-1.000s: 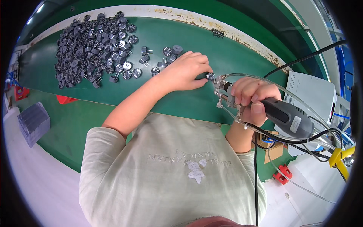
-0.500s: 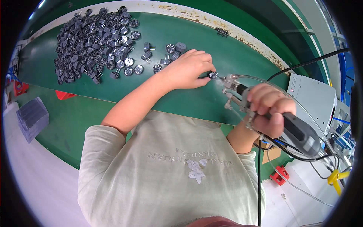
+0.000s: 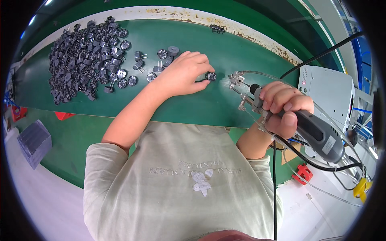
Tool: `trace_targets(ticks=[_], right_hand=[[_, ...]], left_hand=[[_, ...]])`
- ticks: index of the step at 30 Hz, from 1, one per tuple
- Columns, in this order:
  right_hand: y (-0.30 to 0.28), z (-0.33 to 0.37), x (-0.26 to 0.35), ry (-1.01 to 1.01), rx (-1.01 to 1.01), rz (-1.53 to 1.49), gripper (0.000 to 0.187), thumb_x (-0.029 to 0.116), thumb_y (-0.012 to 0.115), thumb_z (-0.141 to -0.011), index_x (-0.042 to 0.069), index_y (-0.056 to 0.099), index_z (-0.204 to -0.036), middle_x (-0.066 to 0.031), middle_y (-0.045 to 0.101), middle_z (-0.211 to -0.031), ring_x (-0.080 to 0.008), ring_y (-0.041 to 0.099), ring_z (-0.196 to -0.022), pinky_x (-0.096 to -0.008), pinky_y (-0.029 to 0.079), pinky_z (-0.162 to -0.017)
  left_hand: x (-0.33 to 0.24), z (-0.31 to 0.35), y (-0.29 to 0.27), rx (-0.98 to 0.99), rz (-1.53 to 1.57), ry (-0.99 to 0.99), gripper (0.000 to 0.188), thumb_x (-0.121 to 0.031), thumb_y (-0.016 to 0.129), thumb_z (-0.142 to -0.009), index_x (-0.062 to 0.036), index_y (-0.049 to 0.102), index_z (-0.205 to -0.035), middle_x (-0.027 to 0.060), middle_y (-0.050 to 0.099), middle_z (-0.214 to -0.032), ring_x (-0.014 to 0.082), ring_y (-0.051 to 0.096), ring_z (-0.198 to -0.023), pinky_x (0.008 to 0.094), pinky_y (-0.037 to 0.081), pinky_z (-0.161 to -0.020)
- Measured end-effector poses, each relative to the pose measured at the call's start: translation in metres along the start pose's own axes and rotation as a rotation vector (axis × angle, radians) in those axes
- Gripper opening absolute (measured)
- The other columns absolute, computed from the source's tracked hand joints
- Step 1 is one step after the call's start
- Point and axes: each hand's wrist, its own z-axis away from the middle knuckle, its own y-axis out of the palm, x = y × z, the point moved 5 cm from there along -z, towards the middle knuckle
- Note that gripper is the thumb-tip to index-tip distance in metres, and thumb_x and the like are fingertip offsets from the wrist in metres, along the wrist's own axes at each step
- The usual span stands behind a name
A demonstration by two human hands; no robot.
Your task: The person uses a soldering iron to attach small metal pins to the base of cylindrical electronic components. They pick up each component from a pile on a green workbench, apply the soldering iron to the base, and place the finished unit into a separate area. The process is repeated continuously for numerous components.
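Between the thumb and fingers of my left hand point(image 3: 187, 74) is a small round black plug part point(image 3: 211, 76), held on its side over the table with its end turned to the right. My right hand point(image 3: 285, 106) is wrapped round the grey body of an electric screwdriver point(image 3: 319, 134). Its metal nose point(image 3: 236, 79) carries a clear tube and points left at the plug part, with a gap between them. Close by my left hand lie several loose plug parts point(image 3: 139, 66), some with two metal pins showing. Part of that group is hidden behind the hand.
A large heap of plug parts point(image 3: 86, 56) covers the left of the green table point(image 3: 189, 108). A rusty white ledge point(image 3: 169, 14) borders its far edge. At the right stands a grey control box point(image 3: 327, 94). A black cable point(image 3: 321, 54) and tubes run beside my right arm.
The screwdriver's nose was at the plug part and is now apart from it, to the right. My left hand still holds the part. The whole view has shifted a little.
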Motion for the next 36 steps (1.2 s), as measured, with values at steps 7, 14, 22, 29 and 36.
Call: trace_targets(ticks=[7,14,22,29,36], right_hand=[[0.002,0.001,-0.006,0.033,0.029,-0.116,0.028,0.022,0.075,-0.092,0.006,0.051,-0.093,-0.0066,0.056,-0.066,-0.0205,0.056,-0.052,-0.0412,0.054,-0.053],[0.016,0.007,-0.021,0.086,0.045,-0.163,0.027,0.021,0.075,-0.092,0.006,0.052,-0.090,-0.0066,0.057,-0.065,-0.0210,0.057,-0.053,-0.0406,0.053,-0.054],[0.006,-0.002,-0.006,0.027,0.055,-0.098,0.019,0.019,0.065,-0.094,0.007,0.051,-0.091,-0.0074,0.056,-0.065,-0.0212,0.055,-0.052,-0.0416,0.053,-0.054],[-0.028,-0.006,0.005,-0.001,0.084,-0.141,0.019,0.023,0.059,-0.093,0.006,0.051,-0.096,-0.0100,0.058,-0.070,-0.0226,0.056,-0.054,-0.0426,0.050,-0.055],[-0.020,-0.002,0.011,0.002,0.049,-0.151,0.027,0.031,0.061,-0.095,0.006,0.054,-0.101,-0.0092,0.058,-0.071,-0.0225,0.057,-0.057,-0.0423,0.049,-0.058]], left_hand=[[0.001,0.001,0.001,-0.006,-0.011,0.012,0.028,-0.017,0.075,-0.082,-0.0062,0.072,-0.107,0.0073,0.064,-0.101,0.0278,0.061,-0.101,0.0408,0.047,-0.093],[0.001,0.002,0.003,-0.015,-0.036,0.036,0.028,-0.019,0.076,-0.082,-0.0074,0.073,-0.107,0.0065,0.062,-0.098,0.0265,0.061,-0.099,0.0395,0.046,-0.090],[0.001,0.002,0.002,-0.005,-0.041,0.023,0.028,-0.019,0.075,-0.083,-0.0067,0.073,-0.107,0.0069,0.062,-0.098,0.0265,0.061,-0.099,0.0397,0.046,-0.090],[0.002,0.003,0.002,0.031,-0.056,0.003,0.031,-0.020,0.074,-0.083,-0.0061,0.072,-0.111,0.0076,0.063,-0.101,0.0262,0.061,-0.101,0.0400,0.046,-0.093],[-0.006,0.000,-0.005,-0.188,0.020,0.118,0.041,-0.021,0.084,-0.076,-0.0087,0.070,-0.112,0.0070,0.063,-0.109,0.0290,0.061,-0.102,0.0403,0.049,-0.088]])
